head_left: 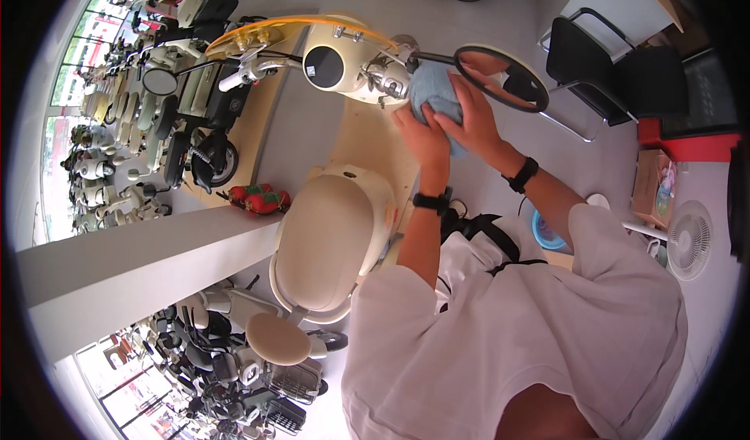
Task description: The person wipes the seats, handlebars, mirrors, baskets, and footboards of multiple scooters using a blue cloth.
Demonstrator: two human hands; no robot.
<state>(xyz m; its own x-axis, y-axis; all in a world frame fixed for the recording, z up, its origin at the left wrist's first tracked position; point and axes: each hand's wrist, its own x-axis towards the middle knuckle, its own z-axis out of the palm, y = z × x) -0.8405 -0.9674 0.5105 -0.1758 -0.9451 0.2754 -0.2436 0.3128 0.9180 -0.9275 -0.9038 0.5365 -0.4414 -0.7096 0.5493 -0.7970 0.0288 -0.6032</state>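
A grey-blue cloth is bunched around the right handlebar end of a cream scooter, hiding the grip. My left hand presses the cloth from the near side, its fingers curled against it. Beside it, my right hand grips the cloth from the right, just under the round right mirror. Left of the cloth are the handlebar's metal switch and lever parts and the round dark dashboard. An orange windshield curves over the front. The scooter's beige seat lies to the left of my body.
A white pillar stands left of the seat, with red-and-green fire extinguishers near it. Rows of parked scooters fill the left side. On the right are a black chair, a white fan and a blue basin.
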